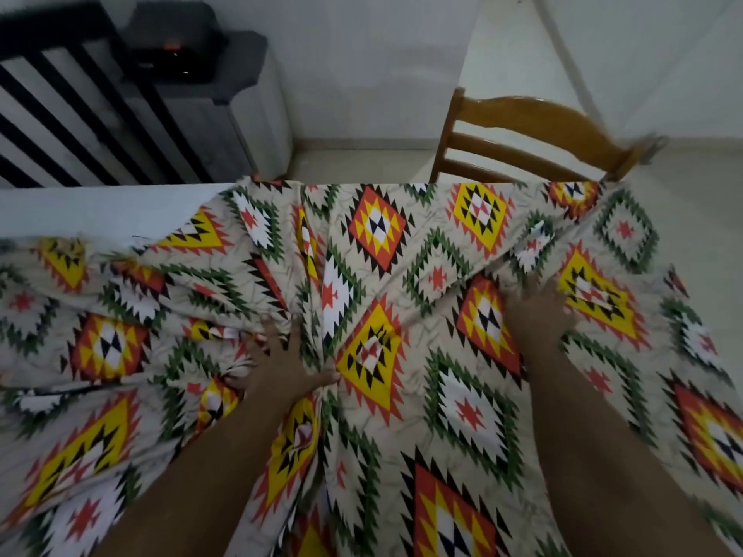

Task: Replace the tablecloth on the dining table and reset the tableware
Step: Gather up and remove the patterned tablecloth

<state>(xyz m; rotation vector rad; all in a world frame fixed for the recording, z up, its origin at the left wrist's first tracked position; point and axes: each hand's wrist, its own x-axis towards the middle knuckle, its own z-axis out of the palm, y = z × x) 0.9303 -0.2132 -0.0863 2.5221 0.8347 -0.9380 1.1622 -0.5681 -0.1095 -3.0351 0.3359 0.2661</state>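
Note:
A patterned tablecloth (434, 251) with orange, yellow, green and white diamonds lies rumpled over most of the table, with a deep fold running down its middle. The table's bare white top (80, 207) shows at the far left corner. My left hand (281, 363) lies flat on the cloth beside the fold, fingers spread. My right hand (538, 311) presses flat on the cloth to the right, fingers spread and blurred. No tableware is in view.
A wooden chair (534, 142) stands behind the table's far edge at the right. A grey cabinet (201, 106) with a dark device on top stands at the back left, next to black railing bars (60, 114). Pale tiled floor lies beyond.

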